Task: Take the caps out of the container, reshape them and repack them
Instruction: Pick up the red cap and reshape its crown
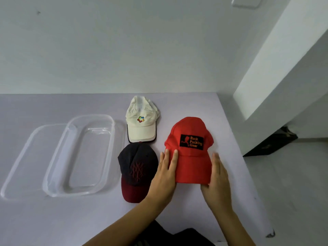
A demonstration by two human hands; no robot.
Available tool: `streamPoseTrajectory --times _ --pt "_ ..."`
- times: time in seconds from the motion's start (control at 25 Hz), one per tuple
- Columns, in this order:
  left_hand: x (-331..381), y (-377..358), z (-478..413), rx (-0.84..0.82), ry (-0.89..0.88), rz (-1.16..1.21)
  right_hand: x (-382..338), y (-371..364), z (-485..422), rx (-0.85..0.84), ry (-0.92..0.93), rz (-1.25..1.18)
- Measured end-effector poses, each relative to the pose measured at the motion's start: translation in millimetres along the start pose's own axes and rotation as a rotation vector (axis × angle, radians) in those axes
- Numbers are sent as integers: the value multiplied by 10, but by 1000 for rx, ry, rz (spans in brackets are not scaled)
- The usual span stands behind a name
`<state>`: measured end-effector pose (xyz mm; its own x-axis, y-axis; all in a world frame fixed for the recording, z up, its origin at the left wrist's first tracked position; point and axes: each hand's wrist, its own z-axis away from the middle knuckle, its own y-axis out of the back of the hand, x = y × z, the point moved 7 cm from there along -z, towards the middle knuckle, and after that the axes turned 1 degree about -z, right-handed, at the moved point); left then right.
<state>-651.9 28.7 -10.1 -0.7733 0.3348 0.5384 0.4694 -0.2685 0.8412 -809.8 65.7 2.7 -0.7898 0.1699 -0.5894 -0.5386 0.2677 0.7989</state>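
Observation:
A red cap [190, 157] with a black patch lies on the table at the right. My left hand [165, 176] grips the left edge of its brim, fingers on top. My right hand [217, 180] holds the brim's right edge. A dark navy cap [136, 167] with a maroon brim lies just left of my left hand. A cream cap [141, 121] with a coloured logo sits behind it. The clear plastic container [56, 190] stands at the left with nothing in it.
The container's clear lid [19, 164] lies flat under and to the left of the container. The pale table [62, 219] ends at a right edge near my right arm, with floor beyond. A white wall rises behind the table.

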Motion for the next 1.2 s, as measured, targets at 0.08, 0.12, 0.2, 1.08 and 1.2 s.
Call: streamPoseTrajectory --times 0.08,0.12,0.2,1.08,1.2 --pt "29 54 18 13 -76 11 75 -10 -21 -66 -49 -143" --pt "43 81 6 15 -103 25 59 -9 -14 -70 -15 -188" --pt "37 111 -18 5 -94 158 -39 9 15 -41 45 -281" --pt "-121 696 -105 -49 -115 312 -445 -195 10 -143 -63 -894" --pt "-121 746 -149 -25 -127 303 -437 -69 -24 -150 17 -820"
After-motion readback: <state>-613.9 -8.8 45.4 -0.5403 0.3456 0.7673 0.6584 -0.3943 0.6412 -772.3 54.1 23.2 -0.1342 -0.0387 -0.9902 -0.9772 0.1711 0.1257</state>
